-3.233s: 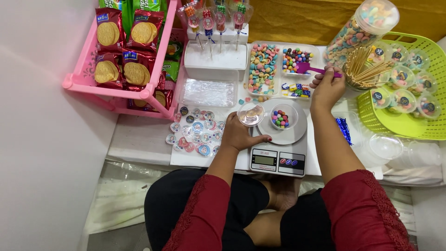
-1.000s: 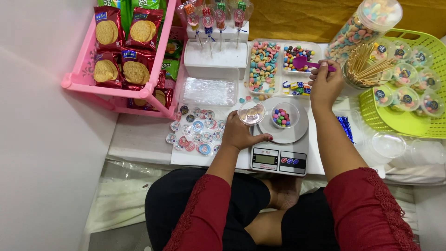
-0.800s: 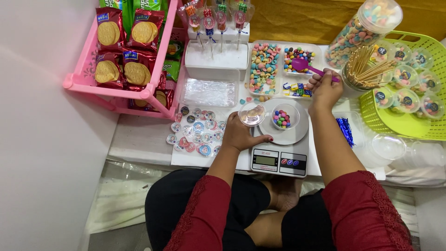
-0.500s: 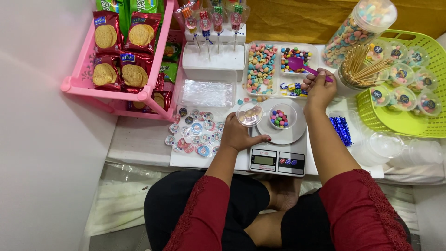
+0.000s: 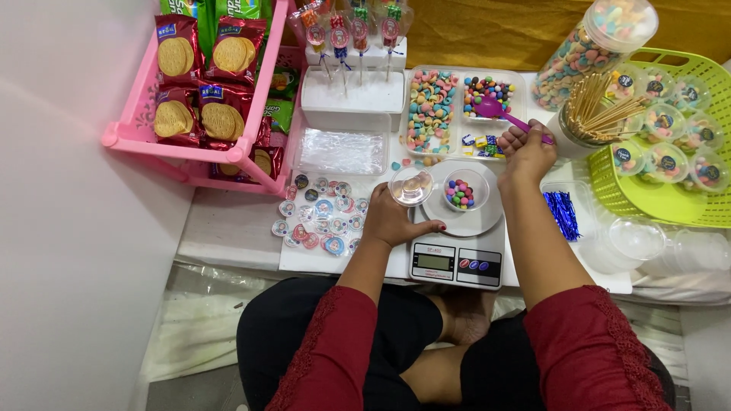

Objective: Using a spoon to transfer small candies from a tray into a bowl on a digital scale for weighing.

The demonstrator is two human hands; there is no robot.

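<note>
My right hand (image 5: 525, 150) grips a purple plastic scoop (image 5: 496, 111), whose bowl dips into a clear tray compartment of small coloured candies (image 5: 489, 91). My left hand (image 5: 397, 221) holds a small clear round lid (image 5: 410, 186) by its edge, just left of the scale. A white kitchen scale (image 5: 457, 260) sits in front of me. On its round plate (image 5: 481, 221) stands a small clear cup (image 5: 465, 189) partly filled with coloured candies.
A tray section of pastel ring candies (image 5: 431, 108) lies left of the scoop. Round stickers (image 5: 320, 216) are scattered at the left. A pink rack of biscuit packs (image 5: 205, 84), a lollipop stand (image 5: 352, 84), a candy jar (image 5: 594, 46), wooden sticks (image 5: 598, 114), a green basket of filled cups (image 5: 670, 160) and empty clear cups (image 5: 636, 240) surround me.
My right hand has swung the purple scoop left and back into the small coloured candies. My left hand has kept the clear lid beside the scale.
</note>
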